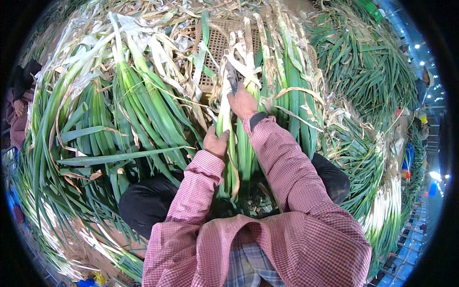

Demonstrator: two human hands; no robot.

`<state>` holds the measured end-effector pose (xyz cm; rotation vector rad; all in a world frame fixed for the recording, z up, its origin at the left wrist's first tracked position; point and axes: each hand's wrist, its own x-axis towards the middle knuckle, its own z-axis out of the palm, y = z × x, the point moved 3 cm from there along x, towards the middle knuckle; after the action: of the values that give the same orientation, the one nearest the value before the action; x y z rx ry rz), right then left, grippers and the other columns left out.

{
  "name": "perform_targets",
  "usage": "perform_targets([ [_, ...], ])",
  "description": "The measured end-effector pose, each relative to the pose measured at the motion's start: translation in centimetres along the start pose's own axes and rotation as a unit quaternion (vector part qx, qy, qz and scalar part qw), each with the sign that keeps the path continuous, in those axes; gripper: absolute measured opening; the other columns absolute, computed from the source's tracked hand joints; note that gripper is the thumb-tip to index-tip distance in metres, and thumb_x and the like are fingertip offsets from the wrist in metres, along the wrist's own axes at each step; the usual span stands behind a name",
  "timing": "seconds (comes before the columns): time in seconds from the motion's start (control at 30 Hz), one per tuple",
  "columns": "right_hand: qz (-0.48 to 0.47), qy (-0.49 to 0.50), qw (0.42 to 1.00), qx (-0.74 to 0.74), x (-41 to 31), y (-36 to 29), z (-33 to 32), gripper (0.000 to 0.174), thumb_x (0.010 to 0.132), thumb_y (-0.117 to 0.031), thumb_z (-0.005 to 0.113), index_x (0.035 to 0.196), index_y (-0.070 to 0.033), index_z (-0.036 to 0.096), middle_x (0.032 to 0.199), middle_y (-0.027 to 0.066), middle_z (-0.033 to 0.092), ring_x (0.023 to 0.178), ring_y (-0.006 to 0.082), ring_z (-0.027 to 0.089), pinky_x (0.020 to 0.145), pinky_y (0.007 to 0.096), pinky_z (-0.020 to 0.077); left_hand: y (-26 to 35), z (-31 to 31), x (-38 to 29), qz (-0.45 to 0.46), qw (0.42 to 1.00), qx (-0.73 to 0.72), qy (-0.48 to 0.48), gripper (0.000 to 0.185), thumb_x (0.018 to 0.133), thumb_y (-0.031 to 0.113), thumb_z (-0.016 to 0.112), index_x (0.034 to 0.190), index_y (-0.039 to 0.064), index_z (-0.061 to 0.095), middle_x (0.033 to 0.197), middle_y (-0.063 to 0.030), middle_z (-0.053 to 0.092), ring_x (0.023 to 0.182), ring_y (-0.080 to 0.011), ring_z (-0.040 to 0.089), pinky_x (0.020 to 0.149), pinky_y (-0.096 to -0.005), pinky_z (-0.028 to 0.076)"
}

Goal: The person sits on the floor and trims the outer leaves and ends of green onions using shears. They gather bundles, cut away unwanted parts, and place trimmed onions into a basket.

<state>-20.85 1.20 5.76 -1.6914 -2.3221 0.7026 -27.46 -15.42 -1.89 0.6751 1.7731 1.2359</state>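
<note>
Before my knees, a green onion stalk (224, 111) lies lengthwise with its white end pointing away from me. My left hand (216, 141) is closed around its green part, thumb and fingers on the stalk. Farther up, my right hand (243, 101) grips a dark tool, perhaps a knife, whose dark part (232, 75) lies along the white end; its exact shape is blurred. More green onions (245, 154) lie just right of the held stalk. A woven basket (211, 39) is beyond my hands, partly covered by dry leaves and roots.
Large green onions (150, 97) are heaped at the left, with others (294, 82) at the right. A big leafy pile (362, 61) stands at the back right. White-stemmed onions (385, 204) lie at the lower right. Another person's hand (19, 107) shows at the far left edge.
</note>
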Motion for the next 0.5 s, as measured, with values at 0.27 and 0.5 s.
perform_targets([
  [0.27,0.016,-0.018,0.986,0.164,-5.9,2.9,-1.8,0.053,0.086,-0.033,0.057,0.124,0.002,0.045,0.09,0.0278,0.065,0.084,0.0429,0.065,0.078,0.05,0.0504,2.0,-3.4,-5.0,0.057,0.989,0.118,0.067,0.04,0.086,0.02,0.064,0.119,-0.001,0.055,0.1,-0.0204,0.067,0.092,-0.0295,0.065,0.083,-0.0356,0.05],
  [0.5,-0.099,-0.078,0.977,0.172,-22.6,-0.6,-1.9,0.056,0.088,-0.028,0.055,0.136,-0.003,0.039,0.082,0.0244,0.063,0.075,0.0455,0.063,0.066,0.0476,0.0505,-0.1,-5.0,-3.7,-0.117,0.972,-0.203,0.018,0.044,0.09,0.031,0.063,0.115,-0.005,0.059,0.101,-0.0101,0.065,0.088,-0.0184,0.059,0.081,-0.0306,0.046],
])
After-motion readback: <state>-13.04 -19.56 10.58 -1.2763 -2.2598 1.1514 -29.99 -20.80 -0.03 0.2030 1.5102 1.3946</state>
